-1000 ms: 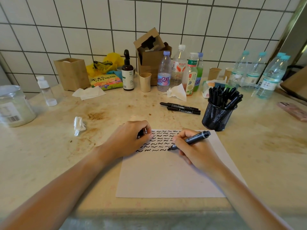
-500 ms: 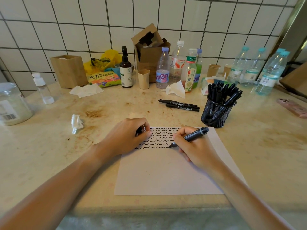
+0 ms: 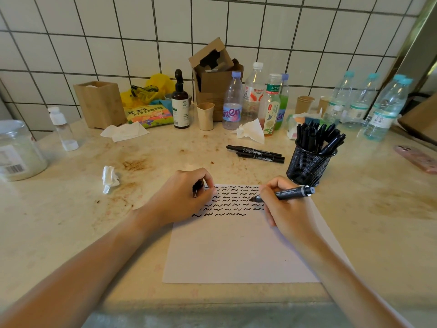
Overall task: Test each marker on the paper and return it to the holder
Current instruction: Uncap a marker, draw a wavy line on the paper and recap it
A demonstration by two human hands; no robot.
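A single head-worn view looks forward and steeply down onto the tabletop [image 3: 354,221] from close above its near edge. It faces the tiled wall [image 3: 94,31] at 12 o'clock, where the wide lens bends the grout lines. Both forearms enter from 6 o'clock, and the hands meet near the centre over the paper [image 3: 236,252]. The mesh holder [image 3: 307,165] sits toward 1 o'clock, the jar [image 3: 16,150] at 9 o'clock.

- A lived-in home or break-room counter: stained stone countertop [image 3: 354,209] against a white tiled wall [image 3: 94,31]
- Far side cluttered with drink bottles [image 3: 233,102], paper cups [image 3: 305,104], snack packet [image 3: 149,114]
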